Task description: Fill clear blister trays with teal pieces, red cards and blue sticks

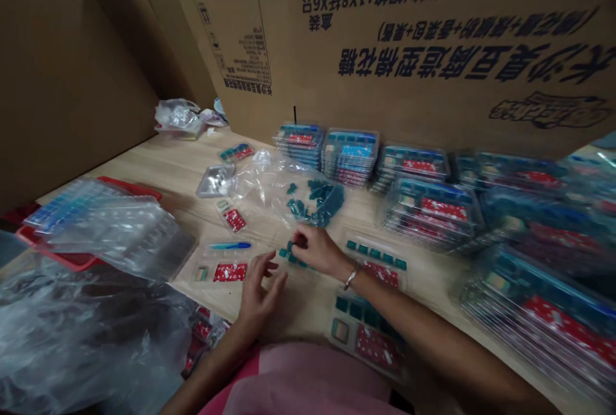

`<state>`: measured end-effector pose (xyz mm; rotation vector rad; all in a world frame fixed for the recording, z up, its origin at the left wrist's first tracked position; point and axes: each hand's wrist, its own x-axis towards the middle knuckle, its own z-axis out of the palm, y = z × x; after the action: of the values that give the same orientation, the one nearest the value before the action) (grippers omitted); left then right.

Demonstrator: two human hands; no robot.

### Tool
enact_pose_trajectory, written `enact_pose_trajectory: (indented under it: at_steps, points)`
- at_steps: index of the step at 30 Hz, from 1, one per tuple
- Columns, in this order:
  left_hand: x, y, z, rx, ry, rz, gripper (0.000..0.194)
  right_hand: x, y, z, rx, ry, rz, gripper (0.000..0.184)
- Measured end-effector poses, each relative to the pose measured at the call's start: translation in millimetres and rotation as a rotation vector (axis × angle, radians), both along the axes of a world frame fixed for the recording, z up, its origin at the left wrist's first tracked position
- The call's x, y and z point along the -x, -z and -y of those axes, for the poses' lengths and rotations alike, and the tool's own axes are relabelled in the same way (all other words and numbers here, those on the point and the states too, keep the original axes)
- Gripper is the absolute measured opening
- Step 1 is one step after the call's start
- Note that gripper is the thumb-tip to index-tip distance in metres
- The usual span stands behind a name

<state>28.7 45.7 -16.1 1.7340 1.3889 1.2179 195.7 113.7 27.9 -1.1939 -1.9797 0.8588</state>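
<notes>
My right hand [319,249] has its fingers pinched together over a small cluster of teal square pieces [283,253] on the table; whatever lies in the pinch is hidden. My left hand [261,291] rests just left of those pieces, fingers curved and apart, with nothing visible in it. Left of it lies a clear tray [201,273] with a red patterned packet [230,272] and a blue pen [230,245]. Beyond my right hand is a clear bag [269,190] with loose teal pieces [332,200]. A filled tray [340,331] sits under my right forearm, another [402,265] just behind it.
Stacks of filled clear trays [350,155] line the back and right side [539,319]. A red basket [79,262] with empty clear trays [129,235] stands at left, above crumpled plastic [86,338]. A large cardboard box [308,75] walls off the back.
</notes>
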Motion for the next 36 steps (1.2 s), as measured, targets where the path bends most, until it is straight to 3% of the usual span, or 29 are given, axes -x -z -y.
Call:
enact_pose_trajectory:
  at_steps: [3,5,7,10,12,14,16,19,23,29,33,36]
  points:
    - [0.5,-16.0,-6.4,0.244,-0.05,0.368,0.032,11.2,-5.7,9.8,-0.021,-0.237,0.01,0.016]
    - [3.4,-20.6,-12.9,0.328,-0.113,0.473,0.032,14.6,-5.4,8.7,-0.046,-0.291,0.128,0.018]
    - [6.3,-20.0,-18.3,0.354,-0.159,0.465,0.032,18.4,-0.7,5.2,-0.105,-0.242,0.34,0.018]
    - [7.3,-14.8,-21.8,0.332,-0.107,0.241,0.022,26.5,9.3,0.7,-0.17,-0.219,0.573,0.014]
    - [6.5,-12.5,-22.2,0.315,-0.066,0.073,0.015,27.7,12.4,-2.5,-0.141,-0.178,0.532,0.013]
    - [5.6,-12.5,-22.7,0.333,-0.056,0.007,0.014,18.9,10.5,-8.4,-0.105,-0.04,0.412,0.014]
    - [4.6,-14.1,-23.8,0.379,-0.05,0.029,0.014,-1.2,5.1,-19.0,-0.118,0.147,0.342,0.017]
    - [0.9,-17.2,-25.6,0.424,-0.047,0.17,0.017,-40.2,-2.7,-43.2,-0.204,0.344,0.402,0.022]
    - [-4.8,-22.1,-24.8,0.454,-0.054,0.375,0.019,-66.3,-1.5,-78.3,-0.156,0.289,0.591,0.021]
    - [7.3,-35.7,-20.4,0.531,-0.072,0.534,0.029,-47.2,21.5,-115.2,-0.102,0.213,0.657,0.019]
    - [26.2,-40.3,-20.0,0.553,-0.16,0.661,0.029,-45.5,23.3,-118.0,-0.094,0.179,0.635,0.02]
    - [33.7,-37.5,-22.1,0.543,-0.192,0.655,0.028,-44.0,10.8,-98.0,-0.109,0.162,0.579,0.022]
